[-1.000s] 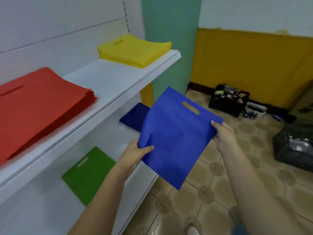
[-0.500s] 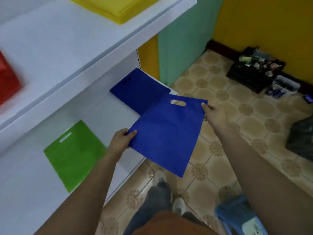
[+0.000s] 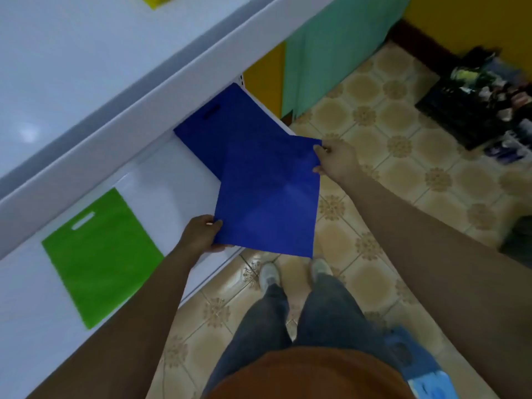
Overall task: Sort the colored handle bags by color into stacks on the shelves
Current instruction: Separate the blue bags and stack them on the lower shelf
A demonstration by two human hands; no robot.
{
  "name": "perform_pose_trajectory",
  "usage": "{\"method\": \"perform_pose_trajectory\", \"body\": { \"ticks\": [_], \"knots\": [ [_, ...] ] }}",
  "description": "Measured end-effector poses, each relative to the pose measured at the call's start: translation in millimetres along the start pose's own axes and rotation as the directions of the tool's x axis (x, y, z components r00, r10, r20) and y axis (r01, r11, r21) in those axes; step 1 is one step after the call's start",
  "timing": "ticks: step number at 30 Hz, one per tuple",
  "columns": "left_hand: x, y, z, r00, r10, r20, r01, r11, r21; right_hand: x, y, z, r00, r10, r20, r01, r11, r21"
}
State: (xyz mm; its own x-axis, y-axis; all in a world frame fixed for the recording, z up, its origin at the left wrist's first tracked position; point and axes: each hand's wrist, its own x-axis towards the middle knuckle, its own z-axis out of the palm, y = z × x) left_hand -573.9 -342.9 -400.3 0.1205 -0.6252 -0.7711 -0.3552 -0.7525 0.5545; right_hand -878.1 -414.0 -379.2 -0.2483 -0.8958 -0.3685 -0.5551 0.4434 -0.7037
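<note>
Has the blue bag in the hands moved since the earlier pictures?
Yes. The held blue bag has come down toward the lower shelf, now overlapping the blue bag lying there; earlier it was up near the upper shelf's edge.

The tiled floor [image 3: 403, 203] is beige with a brown flower mark at each tile corner. Along its far edge stand a teal wall panel [image 3: 331, 53] and, right of that, a yellow wall [image 3: 472, 21] with a dark skirting strip at the foot. A black crate [image 3: 478, 99] of bottles and small items sits on the floor near the yellow wall. Closer in on the floor, at the lower right, lies a blue plastic object [image 3: 417, 367], blurred.
</note>
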Motion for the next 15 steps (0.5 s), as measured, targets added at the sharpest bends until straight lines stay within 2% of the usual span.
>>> {"method": "perform_pose_trajectory", "body": {
  "ticks": [2,5,7,10,12,15],
  "knots": [
    [7.3,5.9,4.6,0.998,-0.059,-0.019,0.056,0.993,-0.105,36.7,-9.3,6.1,0.998,-0.019,0.065,0.020,1.000,-0.013],
    [31.0,12.9,11.3,0.992,-0.108,-0.069,0.074,0.922,-0.379,91.7,-36.6,19.0,0.977,-0.105,0.184,0.106,0.994,0.003],
    [49.9,21.5,19.3,0.987,-0.134,-0.084,0.066,0.832,-0.551,117.8,-59.8,27.5,0.953,-0.217,0.213,0.215,0.976,0.034],
    [74.3,41.9,33.0,0.970,-0.207,-0.131,0.046,0.677,-0.734,137.9,-81.0,42.3,0.927,-0.311,0.212,0.291,0.949,0.121],
    [90.0,51.4,42.2,0.950,-0.249,-0.190,0.016,0.645,-0.764,144.6,-70.8,52.7,0.907,-0.343,0.244,0.351,0.936,0.015],
    [119.4,61.8,57.2,0.933,-0.219,-0.286,-0.035,0.735,-0.677,156.2,-29.6,69.2,0.906,-0.278,0.319,0.366,0.892,-0.265]
  ]
}}
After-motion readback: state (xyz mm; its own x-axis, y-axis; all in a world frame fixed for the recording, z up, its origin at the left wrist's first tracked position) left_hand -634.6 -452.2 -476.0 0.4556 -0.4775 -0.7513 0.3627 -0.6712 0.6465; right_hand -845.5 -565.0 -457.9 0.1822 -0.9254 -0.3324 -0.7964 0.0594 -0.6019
